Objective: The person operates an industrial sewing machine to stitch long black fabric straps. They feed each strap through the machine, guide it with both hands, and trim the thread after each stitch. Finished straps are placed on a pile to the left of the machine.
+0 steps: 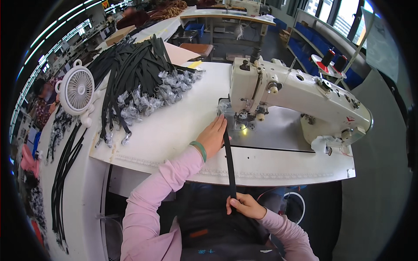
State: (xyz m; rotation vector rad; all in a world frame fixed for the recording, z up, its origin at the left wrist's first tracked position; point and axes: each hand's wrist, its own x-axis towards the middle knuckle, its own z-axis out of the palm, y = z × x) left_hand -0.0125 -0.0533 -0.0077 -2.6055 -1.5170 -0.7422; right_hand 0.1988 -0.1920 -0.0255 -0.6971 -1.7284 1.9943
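Observation:
A long black strap [229,162] runs from beside the sewing machine's needle area [244,116] down over the table's front edge. My left hand [213,137], with a green bangle at the wrist, grips its far part, fingers fairly straight along it and the thumb on the other side. Clear plastic [223,105] shows just beyond those fingertips; whatever it wraps is hidden. Below the table edge, my right hand [246,205] is closed around the strap's near part, above my dark apron. Between both hands the strap looks taut. The white sewing machine [300,85] stands just right of my left hand.
A heap of black straps [135,65] with plastic-wrapped ends lies at the table's far left. A small white fan [77,90] stands left of it. More straps [65,182] hang over a side surface. Thread cones [328,58] stand behind the machine.

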